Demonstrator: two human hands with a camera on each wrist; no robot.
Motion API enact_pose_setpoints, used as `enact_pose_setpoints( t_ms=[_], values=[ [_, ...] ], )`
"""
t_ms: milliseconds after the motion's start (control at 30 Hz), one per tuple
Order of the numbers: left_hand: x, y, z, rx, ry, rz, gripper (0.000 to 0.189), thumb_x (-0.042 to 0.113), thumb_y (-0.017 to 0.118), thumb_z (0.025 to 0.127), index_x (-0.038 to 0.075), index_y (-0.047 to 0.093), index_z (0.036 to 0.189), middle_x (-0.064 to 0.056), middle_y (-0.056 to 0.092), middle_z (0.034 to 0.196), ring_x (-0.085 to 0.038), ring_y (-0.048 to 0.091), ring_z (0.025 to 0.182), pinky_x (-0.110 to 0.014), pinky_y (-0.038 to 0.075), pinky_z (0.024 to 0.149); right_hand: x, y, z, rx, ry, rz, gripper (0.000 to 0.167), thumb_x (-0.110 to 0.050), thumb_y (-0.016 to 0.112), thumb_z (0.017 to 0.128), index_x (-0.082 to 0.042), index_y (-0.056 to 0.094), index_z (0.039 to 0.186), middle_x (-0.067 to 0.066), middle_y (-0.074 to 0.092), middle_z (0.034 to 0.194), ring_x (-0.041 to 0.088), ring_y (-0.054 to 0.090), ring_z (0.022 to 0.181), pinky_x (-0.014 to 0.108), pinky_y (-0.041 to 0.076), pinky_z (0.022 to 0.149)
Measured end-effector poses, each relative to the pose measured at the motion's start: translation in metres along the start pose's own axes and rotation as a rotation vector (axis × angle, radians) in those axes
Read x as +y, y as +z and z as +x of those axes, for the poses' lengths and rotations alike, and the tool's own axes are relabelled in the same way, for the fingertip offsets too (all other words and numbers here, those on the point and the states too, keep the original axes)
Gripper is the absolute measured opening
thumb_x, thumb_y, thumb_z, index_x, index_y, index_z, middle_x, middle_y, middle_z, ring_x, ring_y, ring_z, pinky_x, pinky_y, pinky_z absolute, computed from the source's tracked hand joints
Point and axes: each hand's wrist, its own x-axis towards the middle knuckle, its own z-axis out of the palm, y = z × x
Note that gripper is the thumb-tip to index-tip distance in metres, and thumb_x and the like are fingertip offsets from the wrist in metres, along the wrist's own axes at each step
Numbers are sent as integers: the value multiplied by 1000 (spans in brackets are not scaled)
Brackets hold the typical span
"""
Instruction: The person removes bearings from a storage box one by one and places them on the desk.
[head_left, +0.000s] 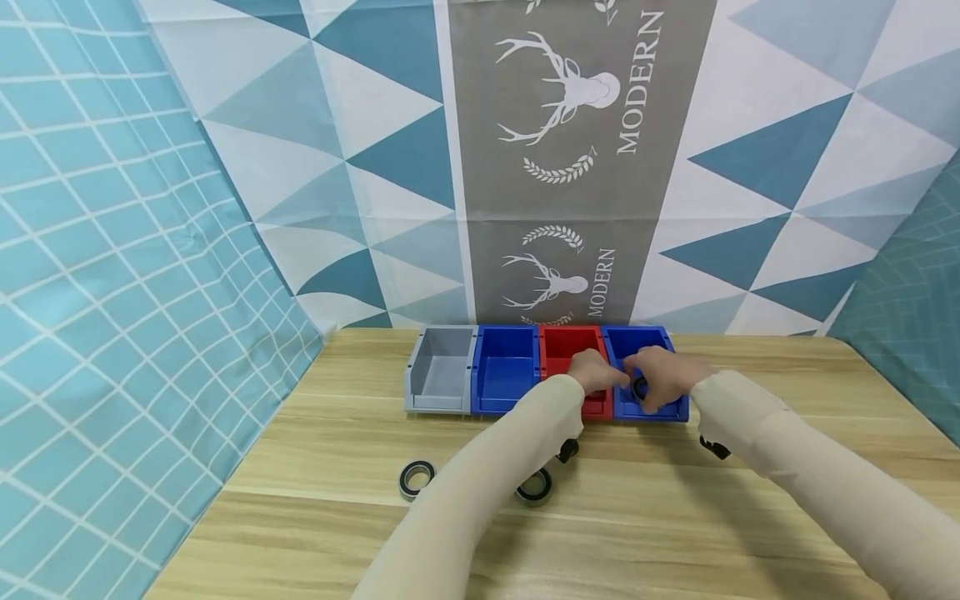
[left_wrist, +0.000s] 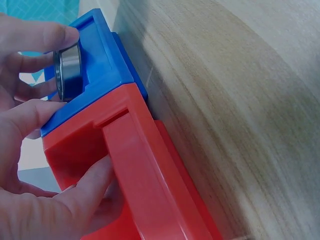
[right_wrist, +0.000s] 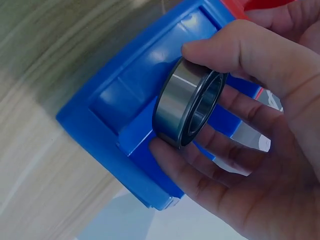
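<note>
In the head view my right hand (head_left: 660, 377) is over the blue bin at the right end of the row. It holds a ball bearing (right_wrist: 182, 102), steel with black seals, thumb on the upper edge and fingers below. The bearing is tilted on edge, close over the blue bin's front part (right_wrist: 135, 82). My left hand (head_left: 592, 371) reaches into the red bin (left_wrist: 145, 175) beside it. Its thumb lies inside, near the front wall, and one finger extends toward the blue bin's rim (left_wrist: 70, 112). The other left fingers are partly hidden, with no bearing showing between them.
Left of the red bin stand another blue bin (head_left: 508, 371) and a grey bin (head_left: 442, 375), side by side. Two more bearings lie on the wooden table (head_left: 315, 483): one at left (head_left: 417, 479), another beside the left sleeve (head_left: 535, 486). A patterned cloth (head_left: 397, 167) hangs behind.
</note>
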Motion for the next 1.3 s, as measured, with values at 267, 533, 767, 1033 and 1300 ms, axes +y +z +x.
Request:
enact_pose_setpoints(
  t_ms=[267,533,767,1033,1300],
  values=[
    [-3,5,1,-6,-2,-6,48,27,75,81,13,40,51,2,32,45,-14,35,44,-25,29,42,-2,9,-11,41,-15,5,34,-9,79,67,-7,63,97,4,58,84,16,44,74,28,41,63],
    [0,1,-5,10,11,28,43,28,76,80,12,45,54,2,38,48,-14,42,49,-25,36,46,-8,12,-24,82,-65,55,32,-6,78,61,-8,60,87,2,55,79,14,40,71,24,35,58],
    [3,-3,-9,29,26,32,36,30,75,80,10,51,62,0,46,55,-14,49,55,-25,43,51,-14,11,-31,105,-90,66,31,-4,78,60,-8,60,85,2,56,78,13,41,71,23,35,58],
    [2,-4,-10,25,29,36,40,32,73,83,12,48,58,0,44,52,-14,49,53,-23,42,50,-25,18,-36,69,-89,64,33,-5,80,61,-11,58,84,0,55,80,13,42,73,23,37,59],
    [2,-4,-8,20,18,38,44,31,73,83,13,43,57,1,41,50,-13,47,52,-23,41,48,-35,26,-41,68,-127,85,35,-5,83,60,-11,60,86,-2,57,82,10,44,74,21,39,59]
  ],
)
